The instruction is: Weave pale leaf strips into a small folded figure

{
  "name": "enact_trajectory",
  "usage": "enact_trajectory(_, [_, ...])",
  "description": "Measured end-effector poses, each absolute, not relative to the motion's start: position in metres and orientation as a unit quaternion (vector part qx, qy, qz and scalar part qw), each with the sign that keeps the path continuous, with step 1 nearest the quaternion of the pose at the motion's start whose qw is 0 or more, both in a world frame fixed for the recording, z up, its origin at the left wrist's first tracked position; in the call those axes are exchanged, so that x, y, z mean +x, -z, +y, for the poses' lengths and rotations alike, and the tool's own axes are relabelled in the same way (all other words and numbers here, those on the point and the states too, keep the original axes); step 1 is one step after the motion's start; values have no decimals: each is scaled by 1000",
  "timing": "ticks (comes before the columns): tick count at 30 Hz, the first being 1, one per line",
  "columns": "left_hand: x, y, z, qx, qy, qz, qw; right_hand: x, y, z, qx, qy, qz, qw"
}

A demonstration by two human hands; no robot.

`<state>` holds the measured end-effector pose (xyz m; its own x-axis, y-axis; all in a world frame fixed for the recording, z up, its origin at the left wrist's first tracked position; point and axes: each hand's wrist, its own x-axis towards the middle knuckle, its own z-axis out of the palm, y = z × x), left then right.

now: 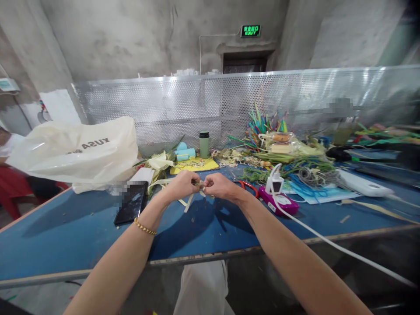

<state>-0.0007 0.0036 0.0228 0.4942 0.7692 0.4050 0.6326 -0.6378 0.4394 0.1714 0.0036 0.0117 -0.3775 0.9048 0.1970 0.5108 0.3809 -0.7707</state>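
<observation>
My left hand (184, 183) and my right hand (219, 185) meet above the blue table, their fingertips almost touching. Both pinch a small piece of pale plant strip (202, 187) that looks like dried husk. Most of the piece is hidden by the fingers. Loose pale strip ends (188, 204) hang or lie just below my left hand. Close to the right wrist lie red scissor handles (250, 188). A black tablet or phone (131, 202) rests beside my left forearm, which wears a beaded bracelet.
On the right, a purple power strip (278, 201) holds a white charger, its cable crossing the table edge. Green and blue cords (308, 173) lie behind it. A green bottle (204, 145) stands near the perforated metal screen (157, 105). A large plastic bag (82, 153) fills the back left.
</observation>
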Motion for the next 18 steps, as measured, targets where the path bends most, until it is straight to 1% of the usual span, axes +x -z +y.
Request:
enact_trajectory(3, [-3, -23, 6, 851, -297, 414, 130, 172, -13, 5, -449, -268, -788, 326])
enact_trajectory(8, [-7, -26, 7, 834, -305, 426, 172, 174, -11, 9, -436, -283, -785, 337])
enact_trajectory(14, [-10, -25, 8, 818, -331, 425, 201, 177, -11, 14, -482, -182, -798, 314])
enact_trajectory(18, [-15, -25, 11, 803, -345, 436, 216, 182, -10, 22, -520, -140, -790, 294])
